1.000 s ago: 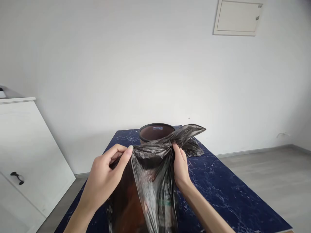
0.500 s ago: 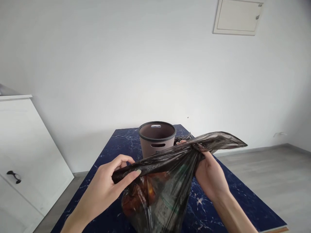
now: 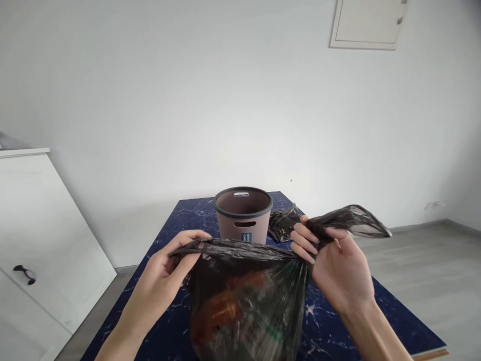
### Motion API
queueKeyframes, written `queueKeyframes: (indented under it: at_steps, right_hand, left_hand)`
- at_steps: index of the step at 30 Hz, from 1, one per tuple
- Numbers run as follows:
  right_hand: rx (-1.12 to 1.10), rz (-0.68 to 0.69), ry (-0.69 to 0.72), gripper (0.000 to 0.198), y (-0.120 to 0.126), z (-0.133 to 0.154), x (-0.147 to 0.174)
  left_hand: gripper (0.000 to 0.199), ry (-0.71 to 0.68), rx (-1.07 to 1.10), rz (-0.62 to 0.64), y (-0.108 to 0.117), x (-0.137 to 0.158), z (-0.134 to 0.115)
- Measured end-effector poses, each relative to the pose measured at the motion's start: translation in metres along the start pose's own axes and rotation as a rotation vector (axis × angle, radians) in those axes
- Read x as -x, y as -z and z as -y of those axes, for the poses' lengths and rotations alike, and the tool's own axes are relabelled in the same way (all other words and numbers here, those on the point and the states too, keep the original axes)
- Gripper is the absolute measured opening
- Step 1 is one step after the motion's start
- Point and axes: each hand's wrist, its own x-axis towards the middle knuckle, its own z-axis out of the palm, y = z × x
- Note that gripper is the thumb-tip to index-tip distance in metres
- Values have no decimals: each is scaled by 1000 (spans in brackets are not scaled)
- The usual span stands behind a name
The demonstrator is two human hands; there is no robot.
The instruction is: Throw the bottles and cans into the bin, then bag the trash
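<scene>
We see a bright, evenly lit room; soft daylight seems to fall from the right of the round brown plastic bin (image 3: 243, 215), since the plain white wall (image 3: 188, 100) darkens to grey left of it. Shadows are faint and soft-edged. The translucent black plastic bag (image 3: 244, 296) in front of the bin shows pale sheen along its creases, and the glossy dark blue marbled table (image 3: 338, 321) carries a mild reflection. Focus is sharp throughout, with no motion blur. Wide-angle distortion tilts the white cabinet (image 3: 41, 235) far left of the bin.
</scene>
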Motion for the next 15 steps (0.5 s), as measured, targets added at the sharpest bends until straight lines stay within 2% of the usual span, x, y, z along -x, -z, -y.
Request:
queueKeyframes:
  at_steps: [3,6,9,12,15]
  right_hand:
    - [136,17,2,14,-3,6,-1]
    - [240,52,13,20,-6,15,-1]
    - [220,73,6,23,-12,24,-2]
    - [163,90,13,21,-20,31,-4]
    - [214,113,43,23,-29,31,-8]
  left_hand:
    - [48,94,294,96,-7,-4,-8]
    - [41,131,541,103,-10,-7,-13]
    - [34,145,728,103,-12,-12,-17]
    - [51,84,808,124,-14,-17,-25]
    - [53,-11,695,109,-16,-21,-32]
